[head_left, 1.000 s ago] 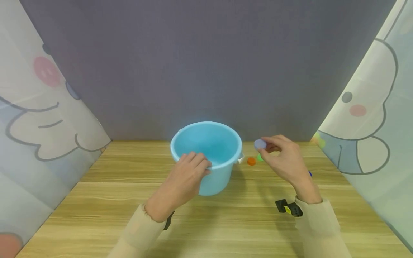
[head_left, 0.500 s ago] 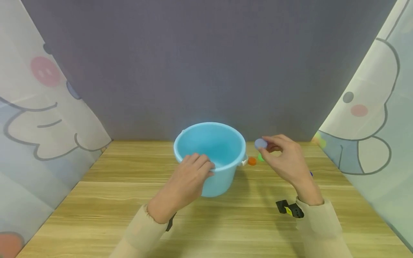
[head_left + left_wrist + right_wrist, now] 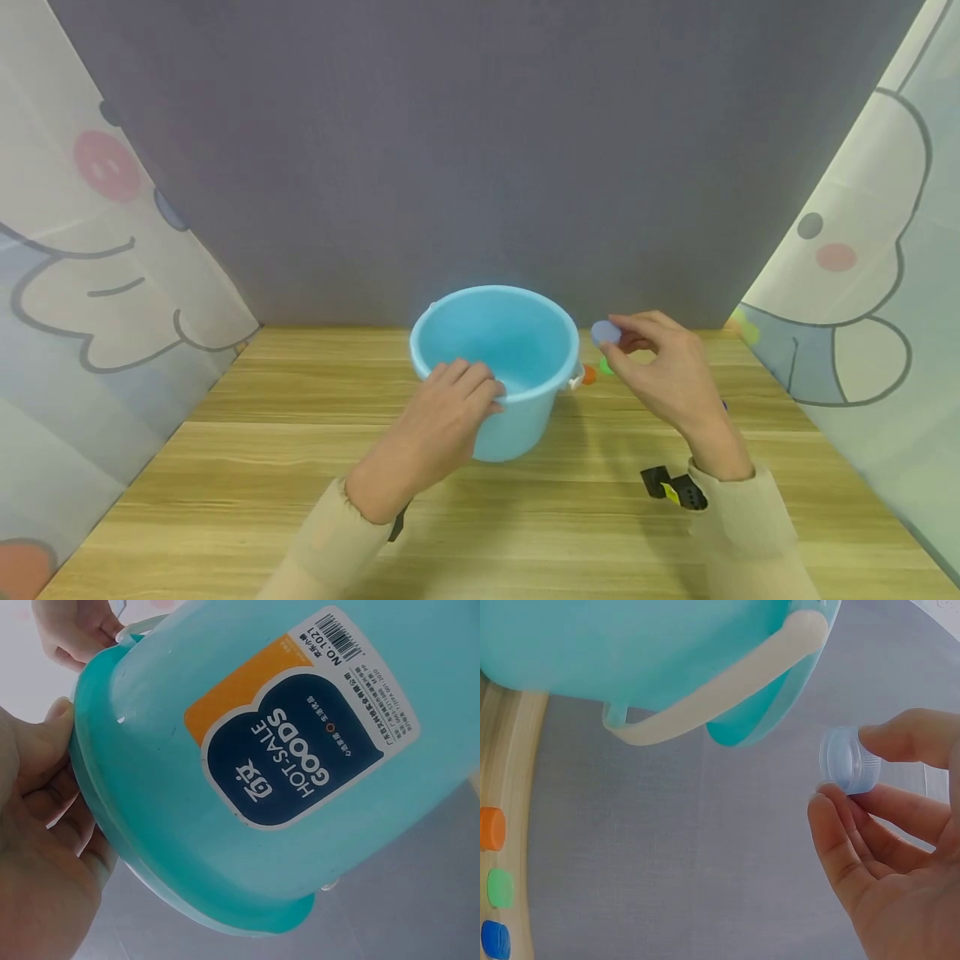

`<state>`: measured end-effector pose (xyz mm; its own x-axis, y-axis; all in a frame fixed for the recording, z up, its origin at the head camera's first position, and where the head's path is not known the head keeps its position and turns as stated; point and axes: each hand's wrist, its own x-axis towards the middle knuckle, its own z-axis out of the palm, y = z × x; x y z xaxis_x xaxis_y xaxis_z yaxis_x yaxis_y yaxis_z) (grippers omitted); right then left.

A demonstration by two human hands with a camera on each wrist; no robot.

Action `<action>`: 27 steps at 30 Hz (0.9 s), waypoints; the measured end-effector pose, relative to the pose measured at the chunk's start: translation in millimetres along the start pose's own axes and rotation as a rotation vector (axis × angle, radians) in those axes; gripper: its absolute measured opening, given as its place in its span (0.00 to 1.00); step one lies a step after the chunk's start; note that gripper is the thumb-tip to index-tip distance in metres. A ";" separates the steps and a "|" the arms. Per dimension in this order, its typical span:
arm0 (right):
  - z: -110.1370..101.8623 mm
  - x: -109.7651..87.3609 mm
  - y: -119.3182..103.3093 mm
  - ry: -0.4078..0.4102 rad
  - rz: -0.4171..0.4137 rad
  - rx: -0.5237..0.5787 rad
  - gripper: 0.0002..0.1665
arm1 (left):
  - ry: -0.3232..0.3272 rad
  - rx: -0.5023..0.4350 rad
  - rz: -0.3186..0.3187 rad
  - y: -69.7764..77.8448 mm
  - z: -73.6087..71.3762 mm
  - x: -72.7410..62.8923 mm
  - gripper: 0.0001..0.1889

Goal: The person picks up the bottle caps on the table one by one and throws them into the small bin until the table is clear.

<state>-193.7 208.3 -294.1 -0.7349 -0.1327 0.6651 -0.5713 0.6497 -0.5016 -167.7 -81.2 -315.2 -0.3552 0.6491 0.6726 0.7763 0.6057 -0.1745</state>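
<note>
A light blue bucket (image 3: 517,425) stands upright on the table, with a label (image 3: 292,750) on its side in the left wrist view. My left hand (image 3: 446,417) grips its near rim, fingers over the edge and thumb outside. To the right of the bucket, my right hand (image 3: 663,371) pinches a pale blue bottle cap (image 3: 606,333) between thumb and fingers, raised above the table. The right wrist view shows the cap (image 3: 847,761) side-on, its ridged wall against the thumb. A white bucket handle (image 3: 720,694) hangs down on the side facing that hand.
On the wooden table (image 3: 225,483) lie an orange cap (image 3: 491,829), a green cap (image 3: 500,888) and a dark blue cap (image 3: 495,940), right of the bucket. A grey panel (image 3: 480,150) rises behind, with cartoon-printed cloths (image 3: 840,250) along both sides.
The bucket has shifted slightly to the right with my left hand on its rim, and its handle end now overlaps the orange cap. My right hand with the pale blue cap has stayed almost still.
</note>
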 end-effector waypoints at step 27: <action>6.8 0.5 -5.0 0.038 -0.121 0.020 0.19 | 0.026 -0.020 0.052 8.7 1.9 2.8 0.11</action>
<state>-193.8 199.9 -295.0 -0.6463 -0.1803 0.7415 -0.6621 0.6156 -0.4274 -163.0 -73.3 -316.2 -0.3009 0.6670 0.6816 0.8037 0.5620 -0.1953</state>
